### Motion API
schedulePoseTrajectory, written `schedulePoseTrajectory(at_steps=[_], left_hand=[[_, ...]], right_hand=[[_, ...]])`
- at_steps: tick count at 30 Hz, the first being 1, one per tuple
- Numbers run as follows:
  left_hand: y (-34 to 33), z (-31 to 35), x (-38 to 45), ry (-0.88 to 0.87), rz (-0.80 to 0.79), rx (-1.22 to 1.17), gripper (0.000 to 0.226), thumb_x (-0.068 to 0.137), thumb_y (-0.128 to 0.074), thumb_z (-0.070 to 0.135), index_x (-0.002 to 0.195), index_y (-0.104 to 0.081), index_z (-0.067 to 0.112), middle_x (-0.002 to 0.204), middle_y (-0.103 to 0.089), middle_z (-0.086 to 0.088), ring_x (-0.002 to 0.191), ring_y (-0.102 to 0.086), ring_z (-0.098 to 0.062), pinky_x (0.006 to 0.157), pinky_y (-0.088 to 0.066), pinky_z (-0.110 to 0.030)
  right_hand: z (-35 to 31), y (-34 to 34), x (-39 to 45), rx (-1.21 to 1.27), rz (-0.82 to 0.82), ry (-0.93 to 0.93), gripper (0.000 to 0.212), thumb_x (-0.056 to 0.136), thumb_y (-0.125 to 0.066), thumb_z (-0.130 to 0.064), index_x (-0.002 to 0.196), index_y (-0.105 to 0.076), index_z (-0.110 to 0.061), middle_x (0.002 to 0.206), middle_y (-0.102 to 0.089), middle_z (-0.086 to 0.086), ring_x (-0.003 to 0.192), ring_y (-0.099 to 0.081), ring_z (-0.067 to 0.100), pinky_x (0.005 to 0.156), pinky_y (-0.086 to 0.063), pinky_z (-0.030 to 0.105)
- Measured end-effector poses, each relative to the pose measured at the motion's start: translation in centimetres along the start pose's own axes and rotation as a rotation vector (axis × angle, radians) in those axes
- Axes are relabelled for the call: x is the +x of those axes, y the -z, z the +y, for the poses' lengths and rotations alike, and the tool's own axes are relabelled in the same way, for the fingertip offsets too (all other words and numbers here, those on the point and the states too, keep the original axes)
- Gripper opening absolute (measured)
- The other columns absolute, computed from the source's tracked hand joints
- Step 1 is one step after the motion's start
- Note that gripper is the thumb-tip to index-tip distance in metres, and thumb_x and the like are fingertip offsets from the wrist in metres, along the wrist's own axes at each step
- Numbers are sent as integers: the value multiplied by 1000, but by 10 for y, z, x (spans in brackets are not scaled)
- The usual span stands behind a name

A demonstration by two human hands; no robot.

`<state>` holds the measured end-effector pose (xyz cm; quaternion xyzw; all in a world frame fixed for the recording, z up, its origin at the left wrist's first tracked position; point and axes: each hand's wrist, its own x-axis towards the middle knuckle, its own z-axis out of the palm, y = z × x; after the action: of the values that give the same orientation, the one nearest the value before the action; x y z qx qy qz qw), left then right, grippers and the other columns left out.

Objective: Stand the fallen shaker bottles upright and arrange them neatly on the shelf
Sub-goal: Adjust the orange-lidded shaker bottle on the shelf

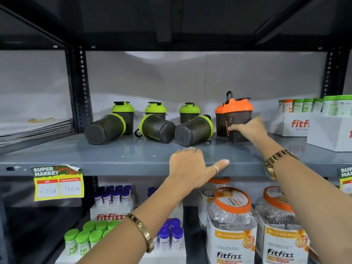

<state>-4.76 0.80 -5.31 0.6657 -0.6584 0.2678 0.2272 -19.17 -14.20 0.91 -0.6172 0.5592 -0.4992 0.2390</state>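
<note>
Three dark shaker bottles with lime-green lids lie on their sides on the grey shelf (133, 159): a left one (104, 129), a middle one (157, 128) and a right one (193, 130). Behind them three green-lidded shakers (123, 109) stand upright. My right hand (249, 128) grips an upright orange-lidded shaker (238, 113), with a second orange-lidded shaker (219, 119) standing just behind it to the left. My left hand (190, 166) rests flat on the shelf's front edge, holding nothing.
White Fitfizz boxes (291, 124) with green-capped tubes stand at the shelf's right end. A price tag (58, 182) hangs on the shelf lip at left. Below are large orange-lidded jars (231, 225) and small purple- and green-capped tubes (112, 196). A black upright post (82, 88) bounds the left.
</note>
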Motion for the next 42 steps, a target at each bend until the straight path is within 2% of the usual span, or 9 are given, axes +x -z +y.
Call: schedulePoseTrajectory(at_steps=[5,9,12,16,19,25,28,38,42], left_hand=[[-1,0,0,-1,12,2,74,76,-24,76,82,-56,10,95,-65,-8,89,-60,-25,61,-34,-30],[-1,0,0,-2,10,3,74,76,-23,76,84,-57,10,94,-65,-7,87,-59,-23,61,-34,-30],[-1,0,0,-3,16,10,76,76,-23,76,86,-59,10,95,-65,-7,88,-59,-24,61,-34,-30],[-3,0,1,0,27,22,78,75,-22,77,86,-58,9,96,-65,-8,91,-60,-25,61,-33,-29],[-4,-1,0,-3,28,26,78,75,-22,77,86,-58,9,98,-65,-8,92,-59,-25,61,-33,-30],[-4,-2,1,6,23,36,79,74,-22,78,87,-58,9,97,-65,-9,91,-60,-26,61,-34,-30],[-5,-2,1,0,38,43,79,74,-23,79,86,-59,9,95,-65,-9,89,-60,-25,60,-33,-30],[-7,-1,1,-3,62,35,76,74,-23,79,82,-56,11,94,-65,-8,89,-60,-25,59,-32,-29],[-7,-1,0,-1,62,10,71,75,-25,77,78,-51,11,95,-65,-8,91,-59,-26,60,-30,-30]], right_hand=[[4,-1,0,118,-139,-86,93,73,-79,-15,139,-14,-2,139,-41,19,129,-42,34,99,-38,41],[6,-1,-1,181,-156,-76,101,73,-79,-25,143,-8,-6,146,-34,19,135,-36,36,108,-31,46],[-1,0,0,184,28,21,111,70,-72,-51,148,-4,-10,151,-30,19,139,-32,38,114,-24,54],[-24,8,1,-93,353,307,90,74,-63,-59,138,-33,-3,140,-42,19,130,-41,36,102,-40,49],[-46,9,7,-346,396,374,85,76,-56,-66,132,-43,-3,137,-43,21,127,-41,39,98,-40,49],[-67,-4,17,-656,256,311,94,74,-51,-72,132,-45,2,138,-46,20,126,-40,38,98,-38,43],[-66,-10,20,-712,231,307,82,76,-61,-61,126,-51,2,128,-52,18,121,-44,36,91,-43,38],[-81,25,31,-593,-108,219,67,69,-80,-38,118,-56,1,127,-56,19,120,-52,39,91,-46,39],[-78,37,42,-502,-254,232,56,69,-81,-30,113,-61,-2,128,-58,16,102,-52,28,90,-44,38]])
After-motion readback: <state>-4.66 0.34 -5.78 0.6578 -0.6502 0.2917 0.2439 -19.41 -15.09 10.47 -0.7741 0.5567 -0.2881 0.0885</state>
